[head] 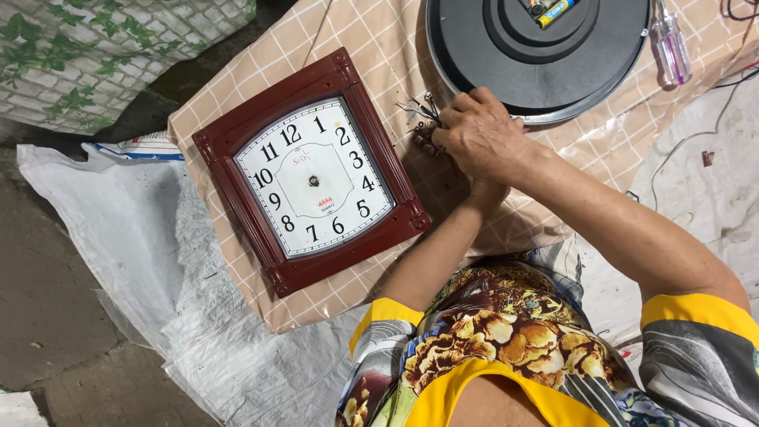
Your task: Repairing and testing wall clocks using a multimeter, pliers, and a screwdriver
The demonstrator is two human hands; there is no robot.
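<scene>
Head camera, looking down: the right hand [477,136] lies knuckles up over a small cluster of thin metal clock hands and tiny parts [421,113], its fingers curled onto them in a pinch. The left hand [484,192] sits directly beneath the right wrist and is mostly covered, so whether it grips anything cannot be told. Just left of both hands lies a square wall clock with a dark red plastic frame and white numbered face [312,175], its hands missing. Just above the hands is a round dark grey clock back [538,47] with a yellow and blue battery [555,11]. Up and to the right of them rests a clear-handled screwdriver [670,47]. All lie on a beige checked cloth [371,47].

The thin pieces look easily bent under a hard pinch, and a small part could slip into the cloth folds.

The parts under the fingers are hidden; the round clock is cut off at the top edge
</scene>
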